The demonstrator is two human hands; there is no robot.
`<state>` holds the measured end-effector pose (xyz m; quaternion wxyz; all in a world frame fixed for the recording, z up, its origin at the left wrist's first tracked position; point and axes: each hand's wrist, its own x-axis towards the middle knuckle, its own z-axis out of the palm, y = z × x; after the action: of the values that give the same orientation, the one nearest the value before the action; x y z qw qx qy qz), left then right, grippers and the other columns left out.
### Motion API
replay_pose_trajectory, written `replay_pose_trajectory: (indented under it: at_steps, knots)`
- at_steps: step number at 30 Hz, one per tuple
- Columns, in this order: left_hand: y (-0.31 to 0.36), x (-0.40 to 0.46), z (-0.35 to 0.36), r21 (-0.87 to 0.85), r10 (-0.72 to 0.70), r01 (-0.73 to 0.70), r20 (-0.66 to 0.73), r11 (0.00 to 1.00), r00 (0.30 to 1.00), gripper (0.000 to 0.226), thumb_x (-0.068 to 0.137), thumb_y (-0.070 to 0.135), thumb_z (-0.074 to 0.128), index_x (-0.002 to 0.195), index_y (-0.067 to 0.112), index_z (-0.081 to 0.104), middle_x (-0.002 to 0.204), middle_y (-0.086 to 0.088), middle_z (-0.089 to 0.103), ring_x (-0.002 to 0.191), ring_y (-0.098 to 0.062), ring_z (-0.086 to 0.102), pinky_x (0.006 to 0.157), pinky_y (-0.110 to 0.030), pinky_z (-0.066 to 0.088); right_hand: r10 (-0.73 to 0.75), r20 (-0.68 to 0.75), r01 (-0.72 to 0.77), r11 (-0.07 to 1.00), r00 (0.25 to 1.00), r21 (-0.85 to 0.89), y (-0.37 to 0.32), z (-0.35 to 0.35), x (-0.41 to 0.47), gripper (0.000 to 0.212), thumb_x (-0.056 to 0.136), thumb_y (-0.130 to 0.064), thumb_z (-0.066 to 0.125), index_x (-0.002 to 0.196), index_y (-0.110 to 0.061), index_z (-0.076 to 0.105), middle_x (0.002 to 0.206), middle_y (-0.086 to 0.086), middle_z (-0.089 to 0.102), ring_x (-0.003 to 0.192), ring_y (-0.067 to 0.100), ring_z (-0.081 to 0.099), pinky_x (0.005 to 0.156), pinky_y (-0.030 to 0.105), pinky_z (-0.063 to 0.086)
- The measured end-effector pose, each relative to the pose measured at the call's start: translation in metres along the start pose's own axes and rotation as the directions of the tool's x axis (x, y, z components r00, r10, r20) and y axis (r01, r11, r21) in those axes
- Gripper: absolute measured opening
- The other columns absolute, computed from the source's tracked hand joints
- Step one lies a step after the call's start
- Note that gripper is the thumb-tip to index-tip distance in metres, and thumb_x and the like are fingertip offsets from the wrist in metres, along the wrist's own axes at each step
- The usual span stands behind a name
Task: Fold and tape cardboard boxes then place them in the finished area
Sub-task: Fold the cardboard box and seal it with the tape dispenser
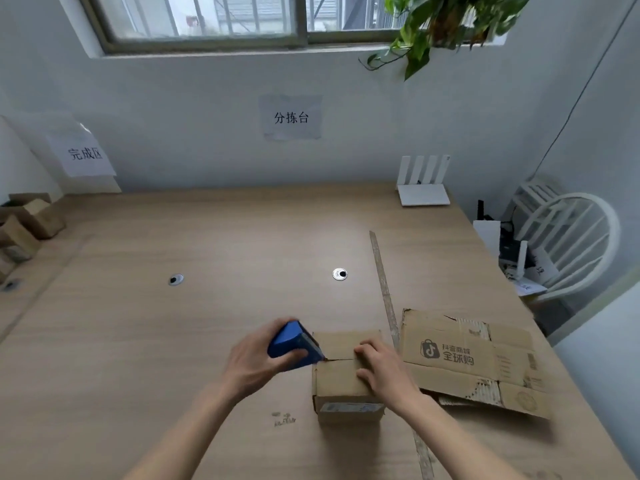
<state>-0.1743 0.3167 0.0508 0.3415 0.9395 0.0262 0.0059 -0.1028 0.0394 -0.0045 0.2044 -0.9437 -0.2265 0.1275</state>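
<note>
A small cardboard box [341,377] stands on the wooden table [207,323] in front of me, its top flaps folded shut with a seam across the middle. My left hand [254,358] grips a blue tape dispenser [294,344], whose edge touches the left end of that seam. My right hand [382,367] presses down on the right side of the box's top, fingers lying over the flaps. Several finished small boxes [26,223] are stacked at the far left, below a paper sign [85,154] on the wall.
A flattened printed cardboard sheet [474,358] lies right of the box. A white router [422,185] stands at the table's back right. A white chair [568,244] with items sits beyond the right edge. Two cable holes [339,274] mark the tabletop.
</note>
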Motion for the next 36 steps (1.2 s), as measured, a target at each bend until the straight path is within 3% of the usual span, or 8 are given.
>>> replay_pose_trajectory:
  at_steps: [3, 7, 12, 17, 20, 25, 30, 36]
  knots:
    - [0.046, 0.013, 0.013, 0.011, 0.109, -0.113, 0.168, 0.994, 0.980, 0.048, 0.079, 0.075, 0.059, 0.122, 0.058, 0.047, 0.103, 0.032, 0.063, 0.089, 0.005, 0.060, 0.079, -0.031, 0.052, 0.009, 0.006, -0.010, 0.993, 1.000, 0.121, -0.001, -0.005, -0.001, 0.040, 0.092, -0.022, 0.070, 0.130, -0.027, 0.058, 0.126, -0.015, 0.050, 0.114, 0.005, 0.050, 0.104, 0.027, 0.048]
    - [0.057, 0.024, 0.034, 0.122, 0.098, -0.138, 0.287, 0.983, 0.953, 0.046, 0.078, 0.077, 0.056, 0.119, 0.058, 0.047, 0.105, 0.032, 0.062, 0.091, 0.009, 0.056, 0.082, -0.025, 0.049, 0.018, 0.072, -0.040, 0.948, 0.997, 0.315, 0.011, -0.008, 0.000, 0.042, 0.089, -0.020, 0.073, 0.128, -0.033, 0.061, 0.120, -0.017, 0.051, 0.110, 0.000, 0.051, 0.104, 0.022, 0.046]
    - [0.055, 0.035, 0.041, 0.138, 0.053, -0.101, 0.318, 0.985, 0.947, 0.044, 0.078, 0.076, 0.058, 0.116, 0.055, 0.049, 0.102, 0.032, 0.061, 0.090, 0.008, 0.056, 0.077, -0.021, 0.048, -0.032, 0.210, -0.096, 0.816, 0.977, 0.571, 0.026, -0.016, 0.000, 0.050, 0.088, -0.003, 0.050, 0.121, -0.037, 0.065, 0.127, -0.020, 0.054, 0.119, -0.005, 0.050, 0.105, 0.015, 0.041]
    - [0.062, 0.043, 0.044, 0.206, 0.026, -0.096, 0.319, 0.974, 0.947, 0.045, 0.079, 0.079, 0.054, 0.117, 0.056, 0.048, 0.101, 0.034, 0.061, 0.089, 0.008, 0.056, 0.073, -0.018, 0.046, 0.025, 0.197, -0.168, 0.636, 0.980, 0.753, 0.027, -0.018, 0.001, 0.017, 0.095, -0.024, 0.061, 0.105, -0.032, 0.071, 0.113, -0.012, 0.069, 0.111, 0.003, 0.062, 0.100, 0.023, 0.050]
    - [0.069, 0.046, 0.046, 0.288, 0.028, -0.123, 0.314, 0.950, 0.949, 0.054, 0.077, 0.083, 0.050, 0.122, 0.052, 0.048, 0.103, 0.029, 0.064, 0.086, 0.005, 0.056, 0.074, -0.022, 0.048, 0.144, 0.058, -0.136, 0.625, 0.988, 0.769, 0.028, -0.010, -0.003, 0.006, 0.091, -0.032, 0.071, 0.089, -0.027, 0.074, 0.102, -0.013, 0.072, 0.100, 0.004, 0.065, 0.090, 0.023, 0.053]
    - [0.077, 0.054, 0.049, 0.409, 0.027, -0.186, 0.363, 0.894, 0.931, 0.065, 0.077, 0.083, 0.044, 0.127, 0.042, 0.051, 0.111, 0.014, 0.068, 0.087, -0.008, 0.057, 0.068, -0.026, 0.040, 0.332, -0.125, -0.205, 0.794, 0.935, 0.572, 0.022, -0.009, -0.010, 0.015, 0.085, -0.040, 0.077, 0.076, -0.028, 0.075, 0.098, -0.017, 0.061, 0.097, -0.001, 0.057, 0.079, 0.013, 0.042]
    - [0.083, 0.063, 0.056, 0.467, 0.031, -0.238, 0.408, 0.852, 0.912, 0.069, 0.081, 0.084, 0.041, 0.130, 0.038, 0.052, 0.111, 0.010, 0.070, 0.085, -0.010, 0.060, 0.069, -0.027, 0.044, 0.522, 0.121, -0.486, 0.650, 0.844, 0.584, 0.016, -0.019, -0.015, 0.020, 0.087, -0.043, 0.074, 0.076, -0.026, 0.073, 0.077, -0.013, 0.072, 0.078, 0.001, 0.066, 0.071, 0.019, 0.054]
    - [0.085, 0.071, 0.067, 0.513, 0.045, -0.280, 0.422, 0.812, 0.905, 0.084, 0.076, 0.090, 0.032, 0.138, 0.034, 0.051, 0.108, 0.007, 0.072, 0.084, -0.012, 0.063, 0.072, -0.027, 0.050, 0.555, 0.209, -0.509, 0.467, 0.805, 0.723, 0.020, -0.027, -0.019, 0.013, 0.096, -0.025, 0.068, 0.091, -0.014, 0.070, 0.083, 0.002, 0.076, 0.082, 0.011, 0.074, 0.086, 0.032, 0.061]
